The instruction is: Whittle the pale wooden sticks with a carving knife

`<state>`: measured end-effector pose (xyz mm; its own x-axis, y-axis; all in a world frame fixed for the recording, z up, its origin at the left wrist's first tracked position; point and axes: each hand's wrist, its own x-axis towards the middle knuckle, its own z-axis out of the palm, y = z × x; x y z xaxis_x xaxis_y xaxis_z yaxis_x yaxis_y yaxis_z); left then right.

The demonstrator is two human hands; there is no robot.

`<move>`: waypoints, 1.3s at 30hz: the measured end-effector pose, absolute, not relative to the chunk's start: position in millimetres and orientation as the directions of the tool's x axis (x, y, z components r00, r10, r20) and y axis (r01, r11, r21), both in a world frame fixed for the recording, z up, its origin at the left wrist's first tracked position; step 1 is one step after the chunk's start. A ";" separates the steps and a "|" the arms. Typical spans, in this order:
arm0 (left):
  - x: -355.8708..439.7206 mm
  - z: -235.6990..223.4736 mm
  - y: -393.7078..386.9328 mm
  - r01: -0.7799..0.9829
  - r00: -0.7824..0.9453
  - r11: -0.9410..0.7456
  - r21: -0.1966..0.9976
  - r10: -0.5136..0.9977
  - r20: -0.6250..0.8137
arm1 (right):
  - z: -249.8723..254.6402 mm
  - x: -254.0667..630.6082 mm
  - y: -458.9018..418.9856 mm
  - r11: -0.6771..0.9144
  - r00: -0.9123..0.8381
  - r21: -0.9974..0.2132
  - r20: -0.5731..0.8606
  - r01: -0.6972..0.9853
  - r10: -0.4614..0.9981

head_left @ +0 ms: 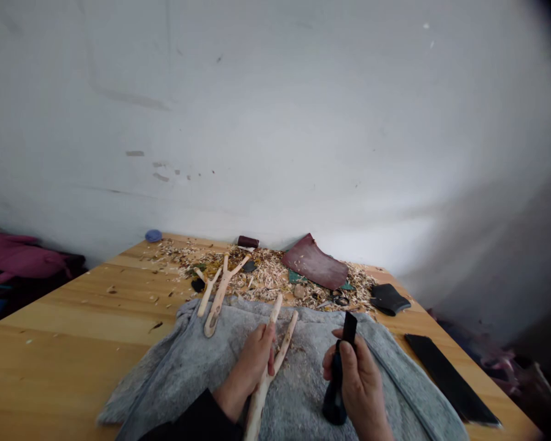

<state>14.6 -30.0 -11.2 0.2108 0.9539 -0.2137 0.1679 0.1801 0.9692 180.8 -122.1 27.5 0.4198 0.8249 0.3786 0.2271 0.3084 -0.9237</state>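
Observation:
My left hand [259,352] is closed around one prong of a peeled, forked wooden branch [258,395], whose handle runs down out of view. To the right, my right hand [360,373] grips a dark tool [334,392] with a thick rounded handle and a flat black upper end [349,327]. My thumb lies against that flat part, and the tool is apart from the branch. Under both hands a grey fleecy cloth [188,373] covers the table's front. Beyond my left hand lie a larger slingshot-shaped fork [220,294] and a smaller fork [207,294].
Wood shavings [266,272] cover the back of the wooden table [73,331]. A maroon sheet [314,263], a dark roll [248,242], scissors [340,299] and a black folded piece [389,299] lie there. A long black slab [452,380] is at right. The wall stands behind.

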 end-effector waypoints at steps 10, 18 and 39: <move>14.5 -15.1 -29.8 0.154 0.228 0.156 0.976 0.955 -0.189 | 35.1 178.3 -108.0 0.099 0.260 -0.954 0.176 0.282 0.949; 16.7 -25.9 -24.8 0.141 0.216 0.149 0.979 0.960 -0.177 | 31.9 181.2 -102.9 -0.039 0.064 -0.384 0.054 0.922 0.996; 15.7 -17.9 -28.7 0.160 0.212 0.182 0.970 0.954 -0.213 | 20.7 175.3 -99.4 -0.082 0.073 -0.155 -0.064 0.984 0.995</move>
<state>15.7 -28.7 -17.9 0.2118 0.9537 -0.2135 0.1605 0.1815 0.9702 175.3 -99.4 20.7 0.0733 0.9953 -0.0636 0.9844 -0.0824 -0.1555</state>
